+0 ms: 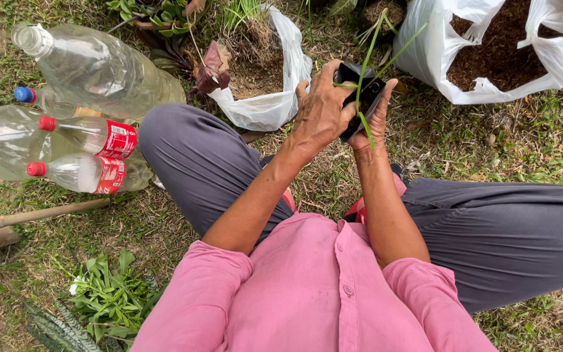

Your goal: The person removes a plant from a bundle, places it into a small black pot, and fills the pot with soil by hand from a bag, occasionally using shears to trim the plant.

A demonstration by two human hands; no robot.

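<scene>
Both the left hand (pixel 320 111) and right hand (pixel 376 117) clasp a small black plastic pot (pixel 360 91) of long green leaves (pixel 367 72), white soil sacks (pixel 438 52) at 1 o'clock.

Both arms are stretched out forward from a squat, knees spread wide, pink sleeves rolled up to about the elbow so the forearms are bare. Left hand (pixel 320 107) is on top, back of the hand facing the camera, fingers curled over and pressing down, wrist bent a bit. Right hand (pixel 374 117) sits just beside it and slightly under, palm turned inward, thumb sticking up, the grip closed and cupping from below. The two hands are touching each other, forearms angling in toward one another.
</scene>
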